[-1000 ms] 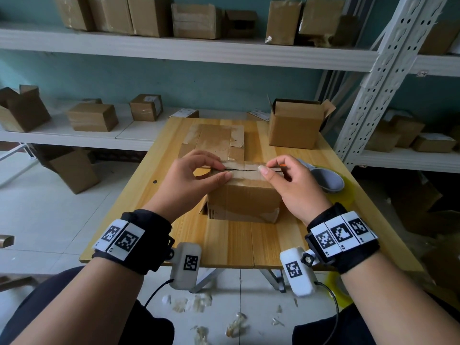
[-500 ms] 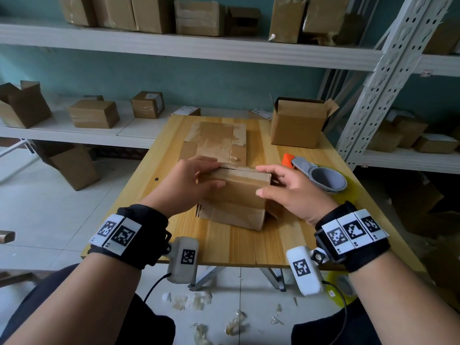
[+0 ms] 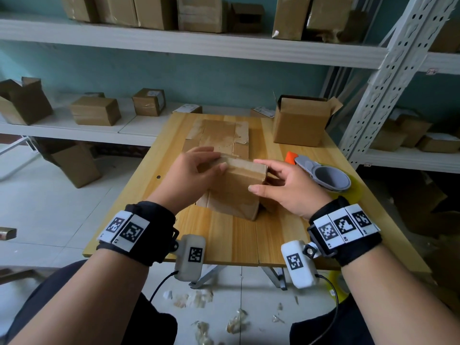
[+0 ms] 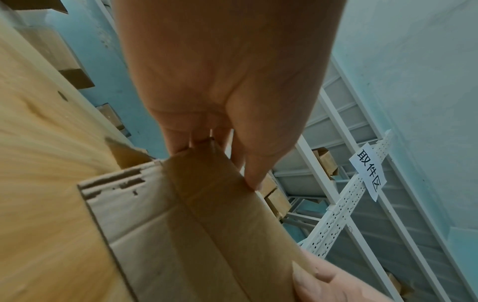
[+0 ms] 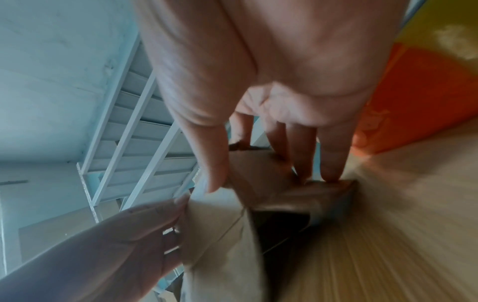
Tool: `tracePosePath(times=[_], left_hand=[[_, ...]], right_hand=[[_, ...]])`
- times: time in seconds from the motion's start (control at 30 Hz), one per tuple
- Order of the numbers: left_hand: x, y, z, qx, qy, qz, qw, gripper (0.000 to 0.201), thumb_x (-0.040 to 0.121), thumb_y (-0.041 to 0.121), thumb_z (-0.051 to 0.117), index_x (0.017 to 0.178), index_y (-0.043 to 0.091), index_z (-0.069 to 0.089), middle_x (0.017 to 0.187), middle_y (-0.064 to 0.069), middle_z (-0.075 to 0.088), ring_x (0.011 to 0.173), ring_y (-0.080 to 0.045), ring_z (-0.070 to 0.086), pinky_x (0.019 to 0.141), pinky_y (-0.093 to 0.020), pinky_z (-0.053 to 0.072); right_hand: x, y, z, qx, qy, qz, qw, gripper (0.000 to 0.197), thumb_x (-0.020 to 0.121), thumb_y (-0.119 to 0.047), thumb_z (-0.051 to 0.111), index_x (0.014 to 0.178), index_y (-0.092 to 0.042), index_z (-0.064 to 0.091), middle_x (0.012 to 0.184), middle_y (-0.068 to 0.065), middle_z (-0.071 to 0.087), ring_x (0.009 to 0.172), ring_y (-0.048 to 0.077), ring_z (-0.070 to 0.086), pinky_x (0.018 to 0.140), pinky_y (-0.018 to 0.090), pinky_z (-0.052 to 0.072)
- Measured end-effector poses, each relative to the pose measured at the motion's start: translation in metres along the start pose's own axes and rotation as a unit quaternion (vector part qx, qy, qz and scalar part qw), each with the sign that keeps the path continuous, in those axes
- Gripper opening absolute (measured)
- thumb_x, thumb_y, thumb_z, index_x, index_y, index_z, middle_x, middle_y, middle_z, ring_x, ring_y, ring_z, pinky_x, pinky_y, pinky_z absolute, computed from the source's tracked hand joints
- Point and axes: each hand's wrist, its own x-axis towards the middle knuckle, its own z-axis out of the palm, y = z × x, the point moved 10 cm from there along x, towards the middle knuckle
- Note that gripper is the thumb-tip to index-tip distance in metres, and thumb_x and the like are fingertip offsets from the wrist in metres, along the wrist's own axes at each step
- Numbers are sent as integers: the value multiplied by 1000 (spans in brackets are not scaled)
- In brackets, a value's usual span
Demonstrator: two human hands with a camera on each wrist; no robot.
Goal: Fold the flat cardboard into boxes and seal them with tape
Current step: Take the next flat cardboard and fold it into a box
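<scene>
A small brown cardboard box point(image 3: 236, 190) stands tilted on the wooden table point(image 3: 239, 242), one end raised between both hands. My left hand point(image 3: 214, 161) grips its upper left edge, thumb on the near face and fingers behind. In the left wrist view the thumb point(image 4: 254, 177) presses the box point(image 4: 207, 224) near its top corner. My right hand point(image 3: 258, 175) holds the right end, thumb on the front and fingers round the side. The right wrist view is blurred and shows those fingers point(image 5: 331, 169) on the box point(image 5: 264, 177). A grey and orange tape dispenser point(image 3: 323, 174) lies just right of my right hand.
Flat cardboard point(image 3: 221, 133) lies on the table behind the box. An open-topped box point(image 3: 298, 125) stands at the back right corner. White shelves point(image 3: 174, 41) with several boxes run behind, and a metal rack point(image 3: 388, 78) stands at the right. Tape scraps litter the floor.
The box stood upright with both hands pressing its top flaps; it has since been tipped and turned, and both hands shifted to its ends. The tape dispenser is now uncovered.
</scene>
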Motion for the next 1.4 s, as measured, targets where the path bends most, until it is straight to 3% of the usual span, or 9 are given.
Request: tracePosePath(times=[0.17,0.33,0.57,0.8,1.0,1.1,1.2,1.27,1.4], left_hand=[[-3,-11,-1,-27,10,-62,998,44,103,47,63,142,26,67,140,8,60,123,-10,56,110,-36,49],[-1,-20,-3,-95,27,-84,992,53,103,39,67,152,22,57,140,12,60,126,-5,54,103,-24,44],[2,-17,-8,-95,36,-27,994,55,94,30,81,144,17,65,144,7,64,129,-11,63,111,-37,54],[0,-9,4,46,-12,-3,999,25,97,34,76,115,18,82,122,4,67,110,-14,66,101,-41,56],[-6,-2,10,101,-67,-20,992,33,93,40,79,120,21,80,158,2,53,133,-19,58,108,-32,44],[-8,-5,12,116,-91,-28,989,58,84,45,87,134,17,73,163,6,47,135,-15,56,106,-28,43],[-7,-10,9,110,-74,-34,991,62,82,41,90,136,16,71,161,6,49,117,-7,58,84,-10,42],[-6,-13,7,94,-54,-42,993,64,79,40,91,135,15,71,158,8,52,114,-6,57,78,-7,40],[-4,-14,4,91,-14,-44,995,63,84,35,89,140,16,68,153,5,52,121,-13,56,96,-25,44]], right_hand=[[1,10,8,-41,-19,39,998,104,68,-95,59,157,-48,35,161,-16,44,149,6,38,125,44,33],[-5,3,3,5,-2,42,999,57,106,-55,48,160,-42,36,165,-12,38,153,7,31,127,36,24],[-8,-5,-10,10,43,-3,999,38,108,-29,55,145,-39,57,142,-13,61,135,3,52,120,35,40],[-7,6,-6,-43,6,41,998,34,108,-23,54,140,-30,65,163,-2,44,152,-2,29,117,21,16],[-9,3,-7,-76,13,44,996,30,104,-22,63,130,-37,71,161,-3,46,153,3,31,125,28,20],[-10,4,-14,-52,63,47,996,24,101,-20,69,120,-31,77,139,-7,66,124,0,58,99,13,44],[-14,11,-22,7,119,66,991,18,97,-19,74,113,-26,80,112,-7,74,95,7,70,70,20,62],[-14,13,-24,16,135,69,988,19,96,-19,75,114,-24,79,101,-7,75,84,10,73,65,21,62],[-11,12,-18,67,137,62,986,29,98,-19,74,126,-20,75,93,4,77,71,12,72,74,30,66]])
